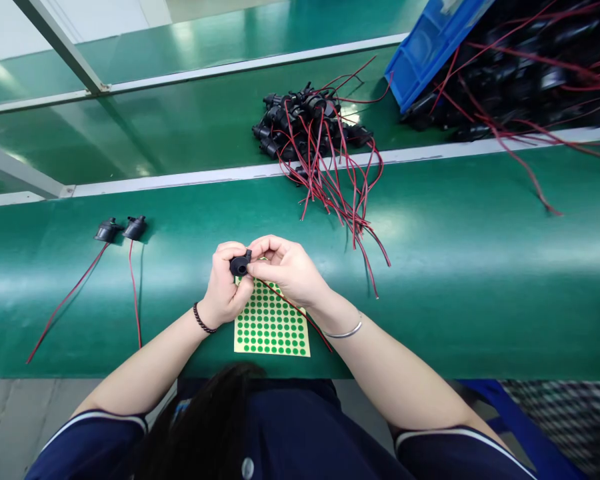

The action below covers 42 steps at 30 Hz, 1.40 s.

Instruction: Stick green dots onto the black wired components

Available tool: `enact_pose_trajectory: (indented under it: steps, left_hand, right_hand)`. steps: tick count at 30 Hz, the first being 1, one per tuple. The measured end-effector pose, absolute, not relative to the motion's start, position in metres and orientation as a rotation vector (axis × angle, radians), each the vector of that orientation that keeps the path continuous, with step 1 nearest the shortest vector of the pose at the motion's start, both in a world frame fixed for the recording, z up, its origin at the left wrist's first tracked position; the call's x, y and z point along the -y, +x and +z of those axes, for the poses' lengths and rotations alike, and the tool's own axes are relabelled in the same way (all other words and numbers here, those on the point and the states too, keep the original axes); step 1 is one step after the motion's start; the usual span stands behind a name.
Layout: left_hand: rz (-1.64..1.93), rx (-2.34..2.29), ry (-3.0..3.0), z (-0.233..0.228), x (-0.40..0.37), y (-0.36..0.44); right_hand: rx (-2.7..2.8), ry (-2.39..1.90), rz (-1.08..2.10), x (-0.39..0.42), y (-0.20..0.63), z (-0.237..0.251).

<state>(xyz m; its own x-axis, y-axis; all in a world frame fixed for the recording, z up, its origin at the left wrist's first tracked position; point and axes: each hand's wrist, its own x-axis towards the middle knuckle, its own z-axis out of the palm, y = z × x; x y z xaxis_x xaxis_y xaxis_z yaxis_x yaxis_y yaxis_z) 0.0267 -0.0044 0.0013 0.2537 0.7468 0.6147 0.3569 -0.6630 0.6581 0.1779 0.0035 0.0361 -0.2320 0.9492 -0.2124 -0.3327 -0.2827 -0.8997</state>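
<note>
A small black pump (239, 265) with a round opening sits between my hands, its red and black wire (300, 312) trailing down to the right. The fingers of my left hand (225, 283) are wrapped round the pump's left side. My right hand (285, 270) has thumb and fingertips pinched together at the pump's right edge; whether something small is between them is hidden. Beneath both hands lies a pale yellow sheet of round green stickers (270, 327). Two more pumps, one dark body (109, 230) and another (135, 228), rest on the left with their wires toward me.
A heap of black pumps (305, 120) with red wires lies across the white rail (220, 175) at the back. At the upper right, a blue crate (425, 53) leans beside many more wired pumps (525, 73). A metal post (63, 47) stands at the upper left of the green table (455, 287).
</note>
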Motion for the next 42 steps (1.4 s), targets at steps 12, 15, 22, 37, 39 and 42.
enact_pose_trajectory:
  steps: [12,15,22,37,39,42]
  left_hand:
    - [1.406,-1.117,1.990,0.0003,0.0048,0.0255]
    - [1.383,-1.090,1.973,-0.0008,0.0055,0.0248]
    - [1.386,-1.060,1.931,-0.0012,0.0064,0.0248]
    - [1.356,-1.110,1.925,0.0015,0.0073,0.0237]
    - [1.354,-1.109,1.905,0.0013,0.0075,0.0235]
    - [1.351,-1.121,1.886,0.0013,0.0078,0.0237]
  right_hand:
    - [0.868,-0.885,1.756,-0.0081,0.1798,0.0314]
    - [0.889,-0.931,1.714,-0.0072,0.1791,0.0324]
    - [0.913,-0.978,1.702,-0.0069,0.1798,0.0340]
    - [1.285,-1.055,1.324,-0.0056,0.1840,0.0320]
    - [1.317,-1.066,1.278,-0.0051,0.1840,0.0319]
    - [1.360,-1.071,1.231,-0.0052,0.1843,0.0318]
